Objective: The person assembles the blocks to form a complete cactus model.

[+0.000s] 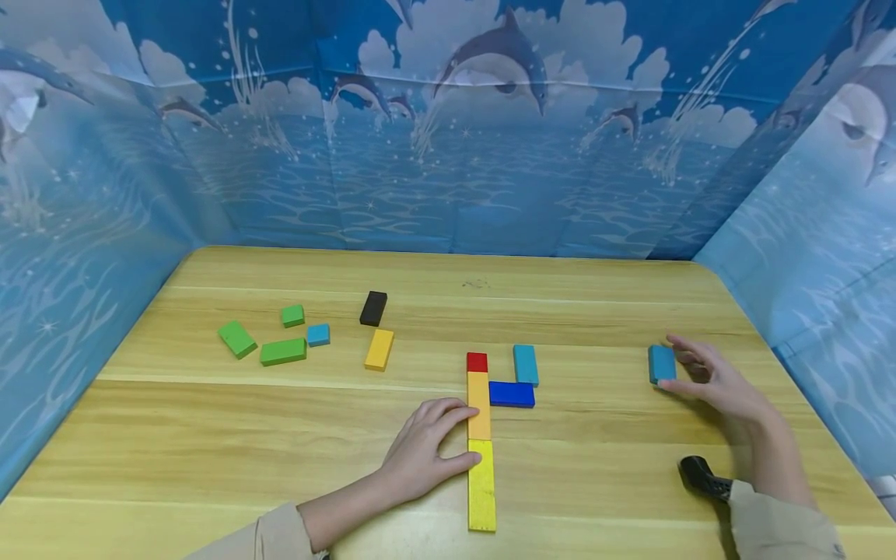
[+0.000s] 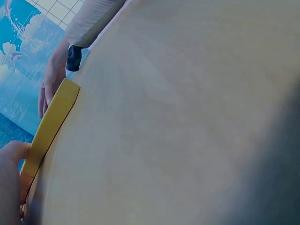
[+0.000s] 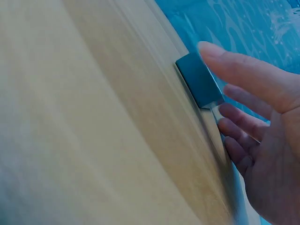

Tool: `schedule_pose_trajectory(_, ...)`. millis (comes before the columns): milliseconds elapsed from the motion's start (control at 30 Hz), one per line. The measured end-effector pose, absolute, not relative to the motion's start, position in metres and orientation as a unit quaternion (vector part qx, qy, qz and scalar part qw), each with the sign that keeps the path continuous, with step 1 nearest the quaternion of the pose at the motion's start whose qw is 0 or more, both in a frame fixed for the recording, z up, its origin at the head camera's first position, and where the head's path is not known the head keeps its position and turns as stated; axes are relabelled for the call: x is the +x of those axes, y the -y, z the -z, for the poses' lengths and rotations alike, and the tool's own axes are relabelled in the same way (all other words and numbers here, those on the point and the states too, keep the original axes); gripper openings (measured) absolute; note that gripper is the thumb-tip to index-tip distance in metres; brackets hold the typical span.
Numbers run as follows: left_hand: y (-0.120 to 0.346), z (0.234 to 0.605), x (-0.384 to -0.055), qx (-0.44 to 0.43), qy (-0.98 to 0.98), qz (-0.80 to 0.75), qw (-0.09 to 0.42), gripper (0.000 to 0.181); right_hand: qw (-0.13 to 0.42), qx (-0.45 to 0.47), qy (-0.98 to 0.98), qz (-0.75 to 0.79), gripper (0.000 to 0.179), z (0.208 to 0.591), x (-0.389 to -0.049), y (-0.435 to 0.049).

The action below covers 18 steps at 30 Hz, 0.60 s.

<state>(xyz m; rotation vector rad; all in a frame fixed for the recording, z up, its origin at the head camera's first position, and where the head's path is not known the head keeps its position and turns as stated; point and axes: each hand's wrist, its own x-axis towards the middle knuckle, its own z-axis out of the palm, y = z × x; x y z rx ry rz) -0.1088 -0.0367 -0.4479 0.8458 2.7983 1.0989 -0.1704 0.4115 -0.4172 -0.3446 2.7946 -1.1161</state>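
Observation:
My left hand (image 1: 428, 451) rests at the left edge of a row of blocks. Its thumb touches the yellow block (image 1: 481, 498) and a fingertip touches the orange block (image 1: 479, 389); a red block (image 1: 477, 362) tops the row. In the left wrist view, the thumb lies against the yellow block (image 2: 51, 124). At the far right, my right hand (image 1: 721, 381) has thumb and fingers spread about a light blue block (image 1: 661, 364). The right wrist view shows the thumb by one end of this block (image 3: 200, 79), with the other fingers apart from it.
Right of the row lie a dark blue block (image 1: 512, 394) and a light blue block (image 1: 526, 364). Farther left are a yellow-orange block (image 1: 379, 350), a black block (image 1: 374, 308), a small blue block (image 1: 318, 335) and green blocks (image 1: 283, 352). A dolphin-print curtain (image 1: 448, 179) surrounds the table.

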Motion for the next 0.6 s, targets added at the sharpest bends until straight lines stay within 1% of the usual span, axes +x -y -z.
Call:
schedule_pose_trajectory(200,0.037,0.4489,-0.1092,0.27,-0.897,-0.35,0.005,0.051,0.08,-0.109,-0.92,0.368,0.072,0.4168,-0.1723,-0.4119)
schedule_pose_trajectory(600,0.037,0.4485,-0.1095,0.272,-0.895,-0.353,0.007,0.051,0.062,-0.107,-0.916,0.38,0.071,0.4232,-0.1727,-0.4164)
